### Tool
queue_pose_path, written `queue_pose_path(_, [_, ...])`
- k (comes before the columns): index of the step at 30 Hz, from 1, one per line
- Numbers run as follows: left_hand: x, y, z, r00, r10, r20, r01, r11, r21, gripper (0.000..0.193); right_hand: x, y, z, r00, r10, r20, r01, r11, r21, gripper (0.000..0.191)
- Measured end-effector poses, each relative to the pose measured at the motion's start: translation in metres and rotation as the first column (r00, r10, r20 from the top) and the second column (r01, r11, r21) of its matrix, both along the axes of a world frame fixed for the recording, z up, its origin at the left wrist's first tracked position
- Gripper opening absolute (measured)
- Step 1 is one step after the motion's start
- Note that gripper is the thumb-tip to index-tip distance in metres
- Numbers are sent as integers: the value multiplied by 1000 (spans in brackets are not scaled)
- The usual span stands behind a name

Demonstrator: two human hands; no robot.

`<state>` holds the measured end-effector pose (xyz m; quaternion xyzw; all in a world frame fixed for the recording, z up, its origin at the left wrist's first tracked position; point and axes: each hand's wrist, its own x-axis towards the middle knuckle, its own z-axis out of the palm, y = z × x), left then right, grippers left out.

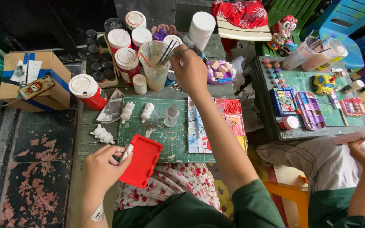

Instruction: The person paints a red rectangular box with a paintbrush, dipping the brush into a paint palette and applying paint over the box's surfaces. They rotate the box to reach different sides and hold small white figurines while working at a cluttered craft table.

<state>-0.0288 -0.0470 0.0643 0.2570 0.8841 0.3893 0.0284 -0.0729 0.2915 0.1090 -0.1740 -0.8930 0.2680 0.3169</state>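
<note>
Two hands are seen above a green cutting mat. A small white figurine is pinched between the curled fingers of the left hand, just over a red tray at the mat's near edge. Beyond the mat's far edge, a thin paintbrush is pinched by the right hand beside a brush-filled plastic cup.

Soft daylight fills the picture, so the colours look bright and the shadows are weak. The top left corner is dark. Most things look sharp, but the edges bend a little and a white tub shines.
</note>
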Motion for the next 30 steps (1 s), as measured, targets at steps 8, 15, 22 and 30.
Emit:
queue_pose_path(8, [-1,-4,-3,999,17,36,-16,999,-35,18,-35,12,-2,996,-44,82,31,988,152,23])
queue_pose_path(15, [-2,0,-3,1000,-4,17,4,1000,11,20,11,25,8,989,-6,-151,-11,994,-112,16])
queue_pose_path(22, [-6,1,-3,998,-61,-14,62,998,27,21,154,48,-56,935,-95,-341,-148,771,-619,13])
queue_pose_path(30, [-5,13,3,995,-99,-1,99,995,-18,21,302,0,-156,936,-322,-141,57,536,-842,12])
